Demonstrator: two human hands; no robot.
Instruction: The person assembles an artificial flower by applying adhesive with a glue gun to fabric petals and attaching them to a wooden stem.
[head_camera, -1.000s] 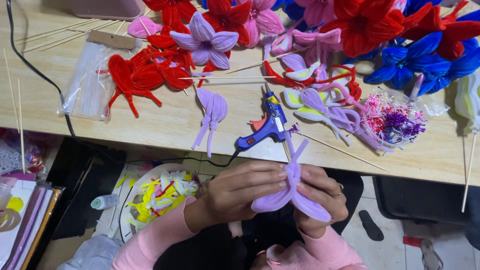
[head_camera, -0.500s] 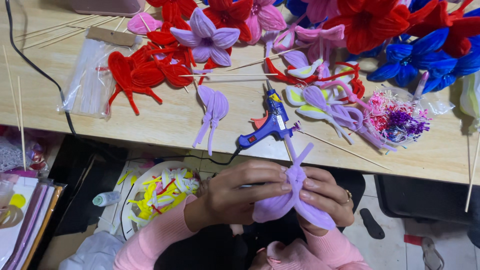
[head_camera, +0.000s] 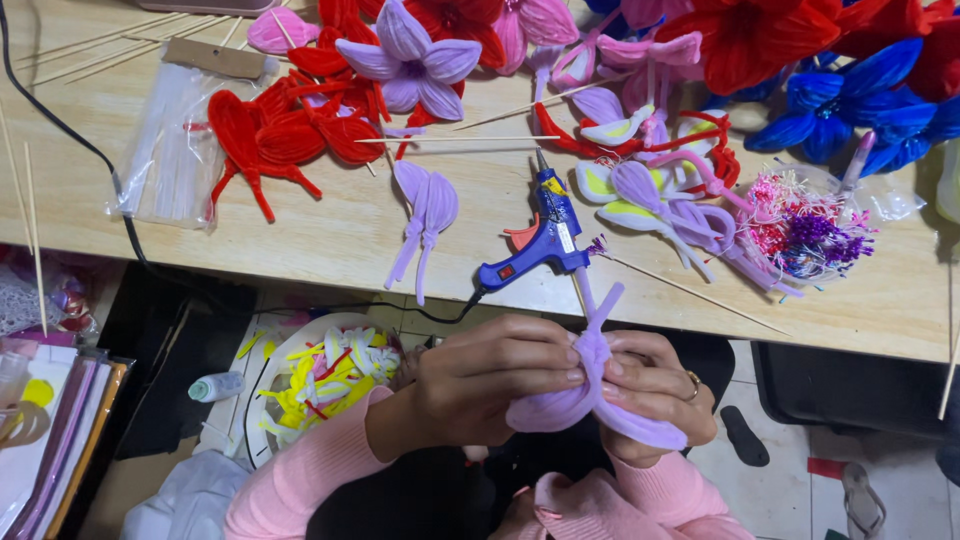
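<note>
Both hands hold one lilac fuzzy-wire flower (head_camera: 598, 402) below the table's near edge. My left hand (head_camera: 495, 375) pinches its gathered middle with the fingertips. My right hand (head_camera: 655, 390), with a ring on one finger, cups the petals from the right and underneath. Lilac wire ends and a thin wooden stick stand up from the pinched spot. A blue hot glue gun (head_camera: 540, 235) lies on the wooden table (head_camera: 330, 235) just above the hands. A bundle of loose lilac petals (head_camera: 425, 215) lies left of the gun.
Finished red, lilac, pink and blue flowers (head_camera: 410, 60) crowd the table's far side, with wooden skewers and a clear bag (head_camera: 185, 135) at left. A bag of stamens (head_camera: 805, 225) lies at right. Below, a white bowl of scraps (head_camera: 320, 375) sits beside a small bottle (head_camera: 215, 385).
The hands have stayed in place on the flower, squeezing its middle tighter. The view has shifted a little.
</note>
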